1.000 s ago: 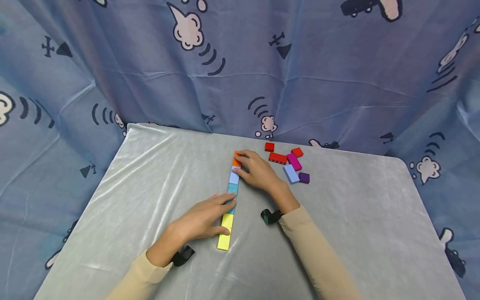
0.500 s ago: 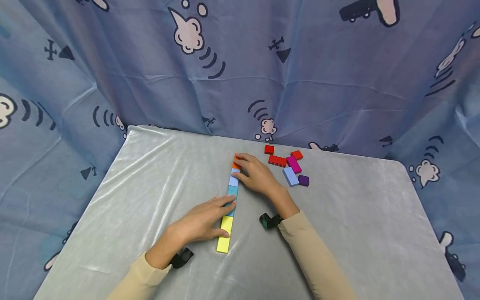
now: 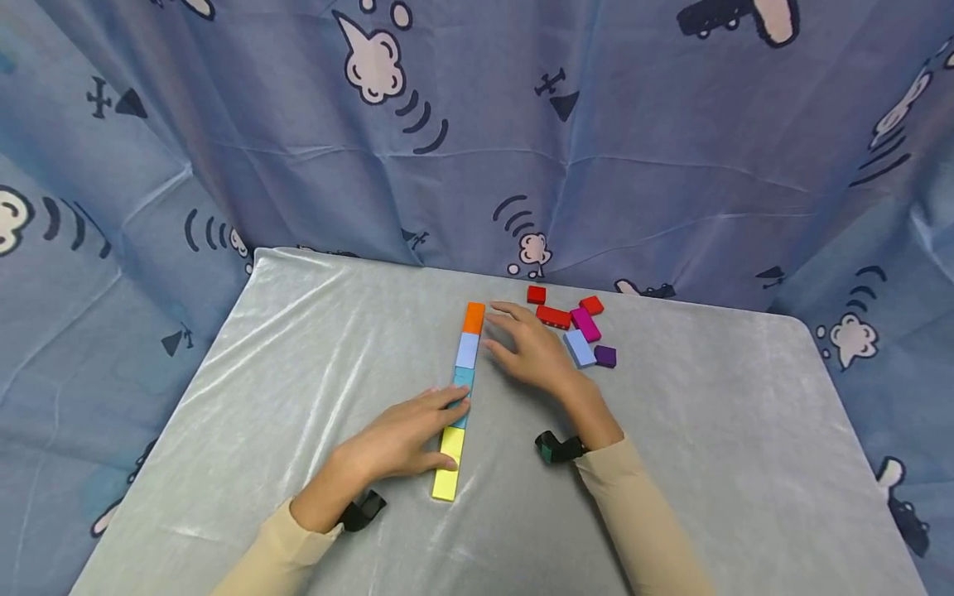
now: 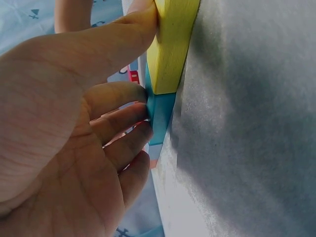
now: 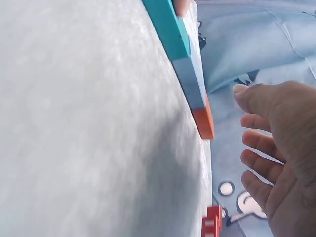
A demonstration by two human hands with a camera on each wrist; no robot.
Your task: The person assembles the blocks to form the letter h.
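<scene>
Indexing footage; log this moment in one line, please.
left hand: touching yellow block, teal block | right hand: beside orange block, holding nothing | pale blue block: between orange, teal

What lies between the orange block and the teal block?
A pale blue block lies between the orange block and the teal block; head and right wrist views show it.
</scene>
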